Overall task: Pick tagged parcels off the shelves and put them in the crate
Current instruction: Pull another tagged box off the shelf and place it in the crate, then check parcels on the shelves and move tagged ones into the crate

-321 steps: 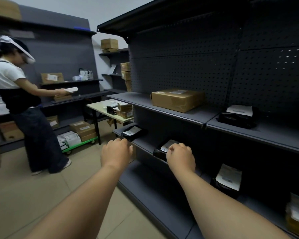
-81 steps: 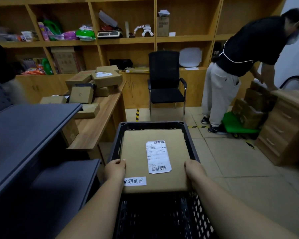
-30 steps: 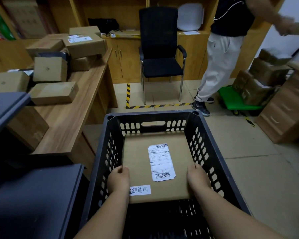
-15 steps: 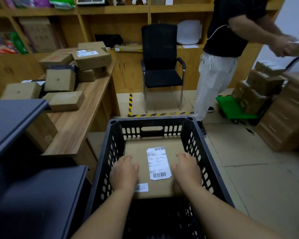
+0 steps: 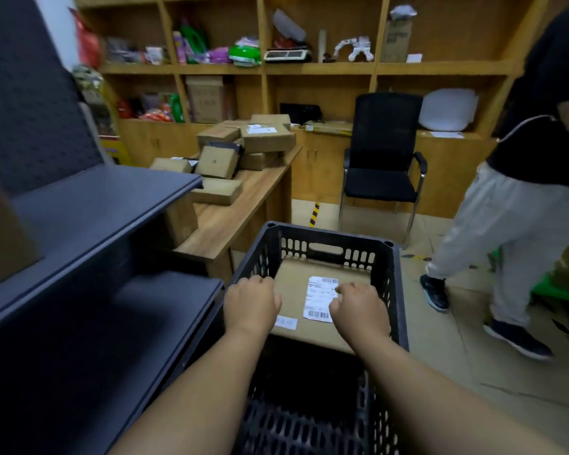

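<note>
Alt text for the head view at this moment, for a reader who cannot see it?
A cardboard parcel with a white shipping label lies inside a black crate; the left hand and right hand, fingers loosely curled, hover above it, holding nothing. A wooden desk stacked with boxes stands behind, and another person walks at right.

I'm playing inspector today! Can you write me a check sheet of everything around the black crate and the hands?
Surface: black crate on a tiled floor.
Job's things: brown parcel lies flat inside the crate, white label facing up.
Clutter: cardboard boxes piled on the wooden desk.
Hands: left hand and right hand above the parcel, fingers loosely curled, holding nothing.
Cables: nothing seen.
Surroundings: grey shelves at left, black chair, another person walking at right.
</note>
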Demonstrator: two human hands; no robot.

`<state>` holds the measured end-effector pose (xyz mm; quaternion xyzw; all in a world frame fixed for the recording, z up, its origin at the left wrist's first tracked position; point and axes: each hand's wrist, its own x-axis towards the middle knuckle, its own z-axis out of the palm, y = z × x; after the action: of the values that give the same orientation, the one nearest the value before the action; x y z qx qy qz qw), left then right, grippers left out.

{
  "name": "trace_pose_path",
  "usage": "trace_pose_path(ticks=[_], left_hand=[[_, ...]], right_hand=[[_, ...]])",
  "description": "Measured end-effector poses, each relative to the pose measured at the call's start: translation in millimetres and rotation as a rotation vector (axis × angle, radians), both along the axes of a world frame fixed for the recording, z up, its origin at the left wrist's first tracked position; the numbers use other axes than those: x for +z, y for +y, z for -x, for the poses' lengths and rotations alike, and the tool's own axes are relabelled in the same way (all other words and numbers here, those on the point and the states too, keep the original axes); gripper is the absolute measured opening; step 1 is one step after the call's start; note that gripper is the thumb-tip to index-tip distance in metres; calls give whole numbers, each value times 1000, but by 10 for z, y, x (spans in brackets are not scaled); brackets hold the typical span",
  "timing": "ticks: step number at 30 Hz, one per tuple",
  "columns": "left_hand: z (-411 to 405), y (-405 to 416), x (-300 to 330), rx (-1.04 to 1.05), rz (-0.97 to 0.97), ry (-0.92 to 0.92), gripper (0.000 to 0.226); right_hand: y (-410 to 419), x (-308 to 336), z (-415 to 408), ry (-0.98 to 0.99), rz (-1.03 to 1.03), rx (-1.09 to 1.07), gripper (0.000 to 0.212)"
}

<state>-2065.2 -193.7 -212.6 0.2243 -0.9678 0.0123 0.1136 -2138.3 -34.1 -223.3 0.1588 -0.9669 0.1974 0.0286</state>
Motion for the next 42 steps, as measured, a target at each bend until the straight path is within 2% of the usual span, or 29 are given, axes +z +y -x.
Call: trace_pose_path(ticks=[9, 19, 24, 27, 33, 42], left_hand=[[-1100, 260, 227, 261, -3, 125, 30], [-2480, 212, 296, 576, 75, 143, 31], [-3226, 245, 303, 722, 88, 140, 32], [-3748, 302, 318, 817, 97, 134, 32], [-4883, 591, 348, 1010, 114, 96, 31], [-6649, 1391, 433, 1243, 121, 58, 33]], right_hand=[[-5, 267, -696, 89, 31, 308, 33], [-414, 381, -1690, 131, 105, 639, 27], [-644, 397, -2265, 158, 77, 812, 24], [-764, 399, -2696, 174, 90, 907, 31], [-866, 384, -3761, 139, 125, 1082, 32], [-519, 369, -5502, 72, 176, 1294, 32]])
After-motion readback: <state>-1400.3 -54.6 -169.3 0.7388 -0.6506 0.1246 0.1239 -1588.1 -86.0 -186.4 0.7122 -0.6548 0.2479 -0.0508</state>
